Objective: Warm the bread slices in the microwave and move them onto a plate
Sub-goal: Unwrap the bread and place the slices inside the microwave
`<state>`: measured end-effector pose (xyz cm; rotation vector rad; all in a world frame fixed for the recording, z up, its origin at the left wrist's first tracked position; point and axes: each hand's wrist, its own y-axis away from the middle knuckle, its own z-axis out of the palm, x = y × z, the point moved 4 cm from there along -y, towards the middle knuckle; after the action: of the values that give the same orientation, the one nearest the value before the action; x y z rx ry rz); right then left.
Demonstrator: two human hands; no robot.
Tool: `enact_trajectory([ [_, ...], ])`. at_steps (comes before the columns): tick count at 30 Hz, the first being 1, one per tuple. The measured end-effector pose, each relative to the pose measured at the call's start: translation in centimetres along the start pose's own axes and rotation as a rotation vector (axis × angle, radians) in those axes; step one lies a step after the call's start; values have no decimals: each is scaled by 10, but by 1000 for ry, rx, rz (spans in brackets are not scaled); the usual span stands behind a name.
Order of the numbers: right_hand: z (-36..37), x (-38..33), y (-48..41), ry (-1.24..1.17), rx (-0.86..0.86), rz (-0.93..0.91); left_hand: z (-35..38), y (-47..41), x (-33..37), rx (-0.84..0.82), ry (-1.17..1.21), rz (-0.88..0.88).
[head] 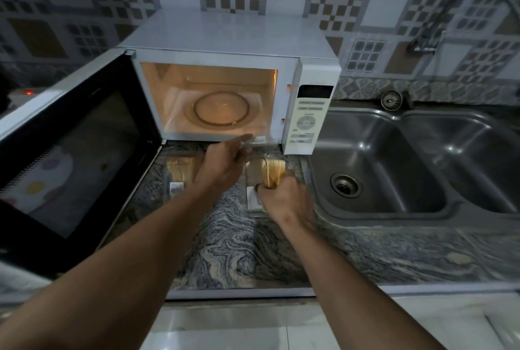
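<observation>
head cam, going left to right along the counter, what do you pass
open microwave door → bagged bread loaf → left hand → bread bag held by right hand → near sink basin → far sink basin

Just under the right hand [281, 197] sits sliced bread [271, 173], pale and soft-looking, inside a clear plastic bag [254, 147] — thin, crinkled, glossy where it catches the light, pinched at the top by the left hand [225, 161]. Left of that hand lies a second clear-wrapped bread pack [180, 173]. Beneath both hands the countertop [233, 242] is polished stone with grey and white swirls. Beyond the hands the microwave [230, 37] has a smooth white casing, a glass turntable [221, 109] and a glossy black door [70, 152]. Right of the right hand the sink [399, 135] is brushed steel — dull sheen.
</observation>
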<state>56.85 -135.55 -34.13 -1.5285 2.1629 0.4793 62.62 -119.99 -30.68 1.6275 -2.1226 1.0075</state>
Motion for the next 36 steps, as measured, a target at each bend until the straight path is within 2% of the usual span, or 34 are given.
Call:
enact_trajectory([
  [10,-43,24,8,24,24,54,7,32,0,-45,-25,-47],
  [20,-69,5,7,3,127,-21,15,71,4,-174,15,-168],
  [30,-73,-34,-9,-9,227,-214,13,61,-19,57,-23,-282],
  [33,-71,-48,-17,-27,226,-251,20,54,-35,-4,-95,-347],
  [36,-66,-63,-27,-46,208,-291,32,46,-46,-133,-129,-349],
])
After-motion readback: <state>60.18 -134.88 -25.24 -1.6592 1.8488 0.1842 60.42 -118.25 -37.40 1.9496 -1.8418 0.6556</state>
